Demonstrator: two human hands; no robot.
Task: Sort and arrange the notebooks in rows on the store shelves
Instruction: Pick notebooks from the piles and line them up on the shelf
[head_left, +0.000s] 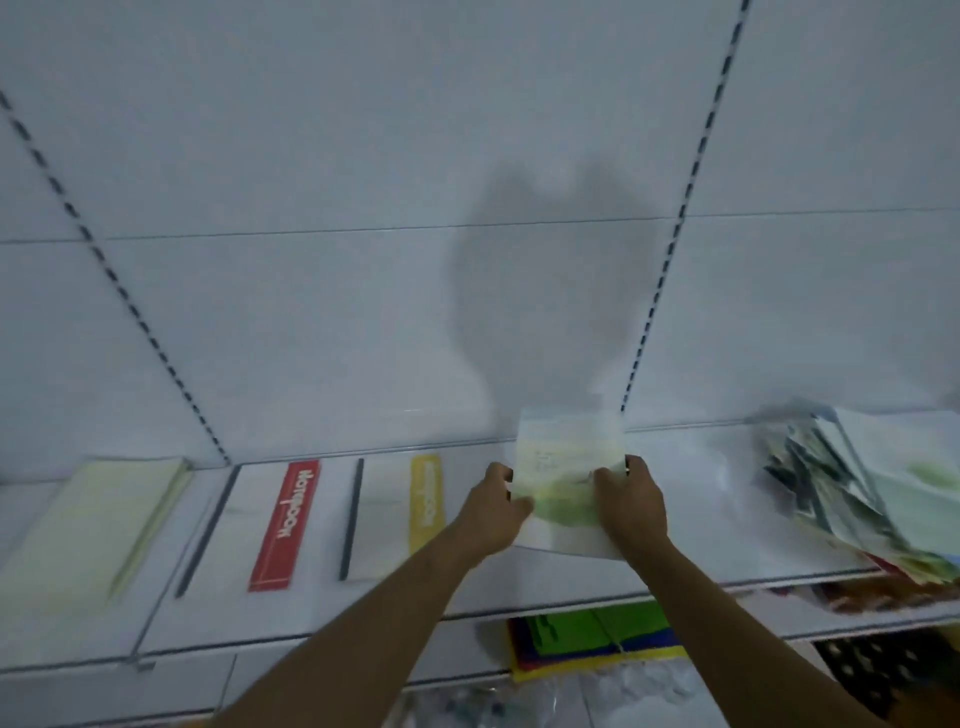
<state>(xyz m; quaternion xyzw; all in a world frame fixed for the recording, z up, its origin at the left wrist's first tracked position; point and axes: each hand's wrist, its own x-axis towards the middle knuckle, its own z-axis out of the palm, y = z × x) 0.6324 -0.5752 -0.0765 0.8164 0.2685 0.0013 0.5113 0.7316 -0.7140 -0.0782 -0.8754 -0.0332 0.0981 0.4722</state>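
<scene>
Currently both hands hold one pale green-and-white notebook (569, 470) just right of frame centre, over the white shelf (701, 519). Left hand (491, 512) curls its fingers round the notebook's left edge; right hand (631, 501) grips the right edge, thumb on the cover. Notebook sits between the two hands, its far end tilted up toward the back panel. Lower left: red-banded notebook (283, 525), yellow-banded notebook (426, 499) and pale yellow notebook (98, 525) lie flat in a row. Right edge: loose pile of notebooks (857, 483). Image blurred.
</scene>
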